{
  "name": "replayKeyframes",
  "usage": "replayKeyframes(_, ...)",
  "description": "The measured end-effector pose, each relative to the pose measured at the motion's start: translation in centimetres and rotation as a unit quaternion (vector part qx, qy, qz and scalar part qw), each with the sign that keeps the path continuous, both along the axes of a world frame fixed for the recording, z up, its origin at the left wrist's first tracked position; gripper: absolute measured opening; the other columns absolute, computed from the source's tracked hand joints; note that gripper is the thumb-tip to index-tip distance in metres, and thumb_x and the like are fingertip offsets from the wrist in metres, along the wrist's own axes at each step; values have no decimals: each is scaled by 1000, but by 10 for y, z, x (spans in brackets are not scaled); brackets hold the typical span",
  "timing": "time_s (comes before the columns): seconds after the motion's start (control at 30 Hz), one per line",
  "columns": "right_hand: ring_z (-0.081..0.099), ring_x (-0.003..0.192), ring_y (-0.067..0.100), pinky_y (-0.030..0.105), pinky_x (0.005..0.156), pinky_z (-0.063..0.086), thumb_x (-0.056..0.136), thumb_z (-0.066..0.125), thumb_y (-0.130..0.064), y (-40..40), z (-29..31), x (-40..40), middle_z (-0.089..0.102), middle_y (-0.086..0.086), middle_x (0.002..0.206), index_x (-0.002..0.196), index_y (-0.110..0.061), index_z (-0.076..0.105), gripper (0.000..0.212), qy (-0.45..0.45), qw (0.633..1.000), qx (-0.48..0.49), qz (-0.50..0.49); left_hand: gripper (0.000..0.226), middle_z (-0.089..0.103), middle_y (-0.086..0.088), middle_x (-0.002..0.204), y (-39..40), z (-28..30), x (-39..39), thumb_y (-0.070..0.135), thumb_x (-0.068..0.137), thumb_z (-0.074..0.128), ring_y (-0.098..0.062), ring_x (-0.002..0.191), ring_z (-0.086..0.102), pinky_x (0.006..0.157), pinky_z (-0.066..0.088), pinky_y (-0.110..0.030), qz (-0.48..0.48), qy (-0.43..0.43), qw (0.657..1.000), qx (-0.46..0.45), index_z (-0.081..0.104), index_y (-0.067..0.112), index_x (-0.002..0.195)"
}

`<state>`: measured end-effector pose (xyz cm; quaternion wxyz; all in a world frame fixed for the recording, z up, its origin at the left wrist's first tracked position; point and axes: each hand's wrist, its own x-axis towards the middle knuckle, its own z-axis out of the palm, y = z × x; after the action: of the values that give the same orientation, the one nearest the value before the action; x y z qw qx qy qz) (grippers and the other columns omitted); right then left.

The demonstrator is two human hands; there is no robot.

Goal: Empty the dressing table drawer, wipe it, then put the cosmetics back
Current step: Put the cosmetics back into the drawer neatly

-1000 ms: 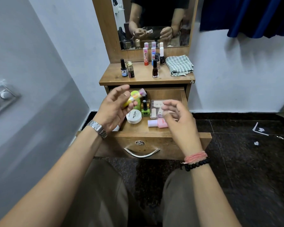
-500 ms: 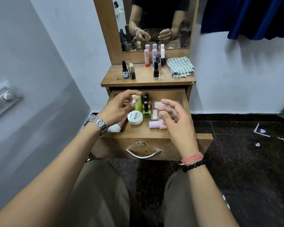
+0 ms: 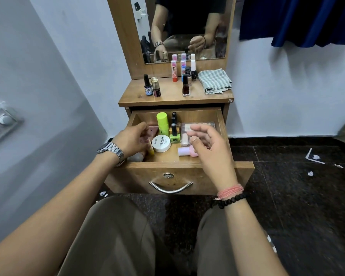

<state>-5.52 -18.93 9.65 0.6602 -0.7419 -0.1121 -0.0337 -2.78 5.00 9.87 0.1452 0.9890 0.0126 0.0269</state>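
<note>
An open drawer (image 3: 219, 124) juts out below the tabletop (image 3: 167, 96). Inside, a round tub (image 3: 161, 143) sits near the middle, upright bottles (image 3: 168, 126) behind it, a flat palette (image 3: 197, 125) to their right. On the tabletop, small bottles (image 3: 152, 86) stand left, a folded cloth (image 3: 215, 80) right, before the mirror (image 3: 187, 26).

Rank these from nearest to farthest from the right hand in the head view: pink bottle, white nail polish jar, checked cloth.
From the right hand:
1. Pink bottle, lying in the drawer just beside its thumb.
2. White nail polish jar, further left in the drawer.
3. Checked cloth, up on the tabletop.
</note>
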Motion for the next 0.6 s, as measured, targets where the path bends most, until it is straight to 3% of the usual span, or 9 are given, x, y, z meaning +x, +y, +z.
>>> replayKeyframes(0.23,64,94,-1,37,88,56,93,58,-12,0,1,-1,69,-16,102,101,-39,60,28,3,1000,-3,1,36,64,6,99,0,0,2,29,79,72,-17,88,59,74,55,-37,-1,12,999,48,56,21,111)
replayKeyframes(0.4,64,93,-1,36,88,56,92,58,-11,0,1,-1,68,-17,101,102,-38,60,29,5,1000,0,-3,38,63,7,101,1,5,2,39,79,72,-15,92,58,78,53,-36,-16,16,999,28,58,23,110)
replayKeyframes(0.6,64,93,1,38,86,56,91,59,-11,0,0,0,69,-15,103,106,-34,61,27,5,1000,-1,-5,11,68,3,96,5,39,21,29,87,63,-13,86,61,80,52,-37,-4,-169,985,-40,65,22,96)
